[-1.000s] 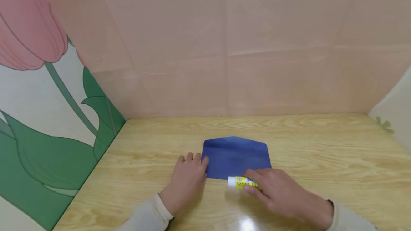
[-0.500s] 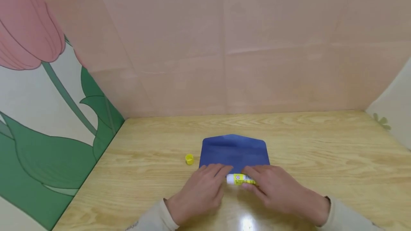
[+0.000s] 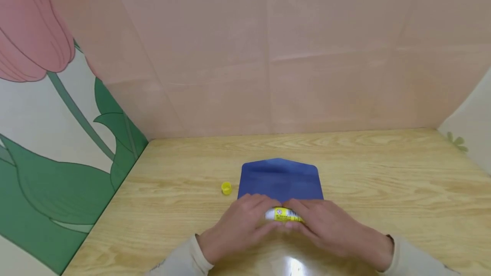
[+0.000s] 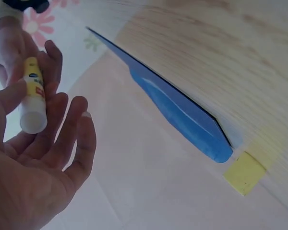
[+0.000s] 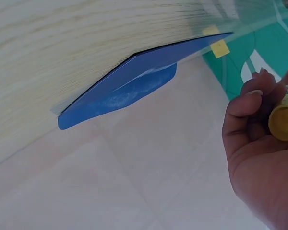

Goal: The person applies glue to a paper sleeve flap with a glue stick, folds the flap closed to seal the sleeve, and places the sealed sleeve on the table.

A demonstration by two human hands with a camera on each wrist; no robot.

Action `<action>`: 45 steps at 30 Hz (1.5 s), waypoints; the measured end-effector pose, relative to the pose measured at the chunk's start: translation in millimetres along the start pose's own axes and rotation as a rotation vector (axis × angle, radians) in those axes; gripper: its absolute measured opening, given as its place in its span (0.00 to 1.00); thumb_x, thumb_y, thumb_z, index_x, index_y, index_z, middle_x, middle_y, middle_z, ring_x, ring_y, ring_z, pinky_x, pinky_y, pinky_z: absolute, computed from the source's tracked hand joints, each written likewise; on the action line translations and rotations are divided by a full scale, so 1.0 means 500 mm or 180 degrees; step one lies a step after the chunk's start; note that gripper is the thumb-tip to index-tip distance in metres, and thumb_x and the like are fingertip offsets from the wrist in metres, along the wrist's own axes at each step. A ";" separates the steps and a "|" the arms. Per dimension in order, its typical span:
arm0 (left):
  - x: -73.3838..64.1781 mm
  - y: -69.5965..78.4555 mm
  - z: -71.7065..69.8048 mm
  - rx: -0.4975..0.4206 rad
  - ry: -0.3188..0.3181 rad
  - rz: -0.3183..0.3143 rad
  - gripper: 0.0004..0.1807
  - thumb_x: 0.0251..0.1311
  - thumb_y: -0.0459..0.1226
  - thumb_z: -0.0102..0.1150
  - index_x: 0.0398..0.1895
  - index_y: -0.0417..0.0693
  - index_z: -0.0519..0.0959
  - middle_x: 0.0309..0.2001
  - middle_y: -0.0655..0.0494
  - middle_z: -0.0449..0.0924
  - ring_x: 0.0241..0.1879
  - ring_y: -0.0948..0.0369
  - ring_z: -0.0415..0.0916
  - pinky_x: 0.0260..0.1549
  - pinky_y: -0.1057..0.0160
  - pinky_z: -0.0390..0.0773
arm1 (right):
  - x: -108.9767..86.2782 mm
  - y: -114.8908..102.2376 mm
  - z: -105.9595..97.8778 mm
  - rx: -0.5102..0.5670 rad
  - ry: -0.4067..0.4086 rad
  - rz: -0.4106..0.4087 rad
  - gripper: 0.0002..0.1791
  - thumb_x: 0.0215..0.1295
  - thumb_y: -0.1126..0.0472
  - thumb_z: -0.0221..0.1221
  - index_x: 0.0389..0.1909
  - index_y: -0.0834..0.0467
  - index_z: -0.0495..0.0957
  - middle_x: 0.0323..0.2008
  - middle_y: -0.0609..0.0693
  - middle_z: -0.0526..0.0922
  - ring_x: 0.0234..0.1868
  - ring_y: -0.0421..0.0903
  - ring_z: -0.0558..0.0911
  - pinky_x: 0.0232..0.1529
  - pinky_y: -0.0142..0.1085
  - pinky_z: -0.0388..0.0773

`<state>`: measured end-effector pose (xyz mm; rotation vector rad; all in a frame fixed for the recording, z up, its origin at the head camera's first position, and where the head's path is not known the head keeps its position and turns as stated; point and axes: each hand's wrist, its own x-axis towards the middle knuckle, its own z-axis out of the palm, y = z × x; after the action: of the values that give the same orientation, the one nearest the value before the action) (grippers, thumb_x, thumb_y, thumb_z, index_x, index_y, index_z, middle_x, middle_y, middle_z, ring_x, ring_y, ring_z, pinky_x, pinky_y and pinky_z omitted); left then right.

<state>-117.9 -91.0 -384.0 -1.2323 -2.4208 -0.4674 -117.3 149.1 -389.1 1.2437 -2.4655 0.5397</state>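
A yellow glue stick (image 3: 285, 214) with a white end lies sideways between both hands, above the table's near part. My right hand (image 3: 330, 227) grips its yellow end. At the white end, the thumb and fingers of my left hand (image 3: 245, 225) close around the barrel. In the left wrist view the white tip of the glue stick (image 4: 33, 112) faces the camera. Just beyond the hands lies a blue envelope (image 3: 281, 180), its flap unfolded toward the back; the fingers cover its near edge. Left of it, the small yellow cap (image 3: 226, 188) stands on the table.
The wood-grain table (image 3: 184, 169) runs back to a pinkish sheet (image 3: 268, 76) forming the rear wall. A panel with a printed tulip (image 3: 34, 33) borders the left side, and a pale panel (image 3: 472, 118) borders the right.
My left hand has left the yellow cap beside the envelope, moved right, and taken hold of the glue stick's white end. The right hand keeps its grip, with little movement.
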 end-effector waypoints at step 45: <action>0.003 -0.010 -0.001 0.0238 0.0539 -0.0017 0.13 0.63 0.46 0.65 0.44 0.48 0.82 0.37 0.61 0.84 0.34 0.68 0.77 0.35 0.71 0.75 | -0.004 0.044 -0.025 0.0016 0.0743 -0.0070 0.15 0.64 0.48 0.65 0.45 0.50 0.75 0.26 0.32 0.73 0.23 0.24 0.64 0.23 0.15 0.61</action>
<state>-122.7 -93.0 -383.2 -1.1090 -2.2785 -0.4591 -132.8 168.2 -383.2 1.1381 -2.2555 0.6464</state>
